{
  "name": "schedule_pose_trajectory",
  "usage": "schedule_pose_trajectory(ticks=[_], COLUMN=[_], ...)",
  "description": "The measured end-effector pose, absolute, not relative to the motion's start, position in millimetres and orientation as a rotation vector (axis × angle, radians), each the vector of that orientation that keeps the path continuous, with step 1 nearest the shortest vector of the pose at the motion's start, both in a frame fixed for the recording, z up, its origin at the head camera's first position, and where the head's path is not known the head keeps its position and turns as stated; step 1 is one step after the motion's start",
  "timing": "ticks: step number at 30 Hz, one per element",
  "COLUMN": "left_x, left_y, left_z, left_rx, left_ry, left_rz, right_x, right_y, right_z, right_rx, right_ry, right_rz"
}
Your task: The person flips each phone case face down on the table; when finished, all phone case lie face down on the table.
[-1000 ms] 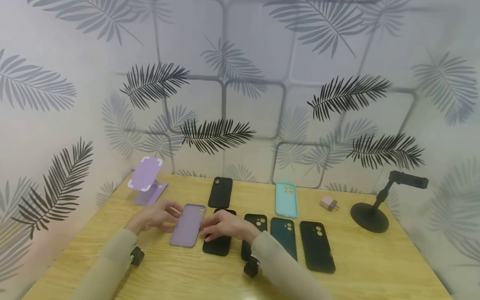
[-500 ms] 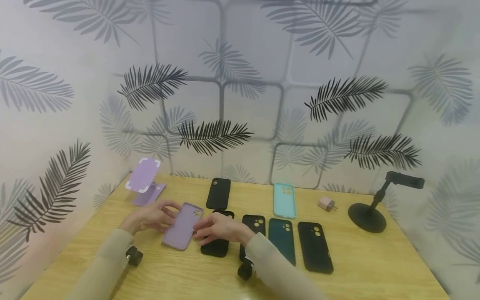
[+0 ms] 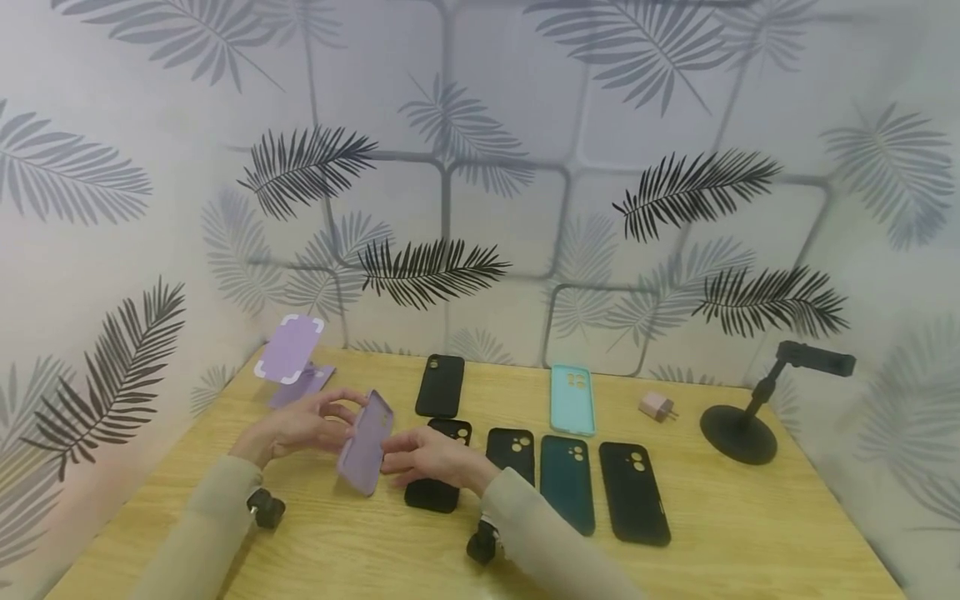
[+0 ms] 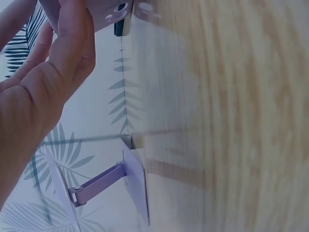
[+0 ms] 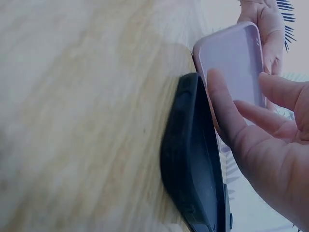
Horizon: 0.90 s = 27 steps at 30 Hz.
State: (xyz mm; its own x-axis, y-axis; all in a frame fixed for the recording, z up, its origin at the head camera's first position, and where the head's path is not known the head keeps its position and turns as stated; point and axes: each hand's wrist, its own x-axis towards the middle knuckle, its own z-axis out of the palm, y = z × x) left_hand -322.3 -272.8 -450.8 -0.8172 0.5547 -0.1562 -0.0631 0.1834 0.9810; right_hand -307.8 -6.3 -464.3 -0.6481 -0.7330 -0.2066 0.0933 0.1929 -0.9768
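Observation:
A lilac phone case [image 3: 367, 442] stands tilted above the table, its hollow inside turned to the right. My left hand [image 3: 307, 429] grips its left edge; in the left wrist view part of the case [image 4: 108, 14] with its camera holes shows beyond the fingers. From the other side my right hand [image 3: 431, 457] holds the case's near right edge, and its fingers [image 5: 224, 104] overlap the case in the right wrist view. Directly under the right hand lies a black phone case [image 3: 433, 493], partly covered by it; its raised rim faces up.
To the right lie more cases: black [image 3: 517, 450], dark teal [image 3: 566, 483] and black [image 3: 634, 492]. Behind are a black case [image 3: 440, 386] and a turquoise one [image 3: 572, 400]. A lilac stand [image 3: 288, 348], pink charger plug [image 3: 657, 406] and black stand [image 3: 738, 435] are near the wall.
The lilac case has gone from lying flat to being lifted and tipped up on its side. My right hand has shifted slightly left along with it.

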Motion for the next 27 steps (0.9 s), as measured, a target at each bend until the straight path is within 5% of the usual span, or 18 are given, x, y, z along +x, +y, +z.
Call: schedule_pose_trajectory(ticks=[27], left_x=[-324.5], left_y=[-245.3], left_z=[-452.3], left_rx=[0.479], left_ry=[1.88], left_rz=[1.727], right_x=[-303.3], right_y=[-19.0], right_z=[-467.1], right_rx=[-0.485], right_ry=[1.782], right_rz=[-1.734])
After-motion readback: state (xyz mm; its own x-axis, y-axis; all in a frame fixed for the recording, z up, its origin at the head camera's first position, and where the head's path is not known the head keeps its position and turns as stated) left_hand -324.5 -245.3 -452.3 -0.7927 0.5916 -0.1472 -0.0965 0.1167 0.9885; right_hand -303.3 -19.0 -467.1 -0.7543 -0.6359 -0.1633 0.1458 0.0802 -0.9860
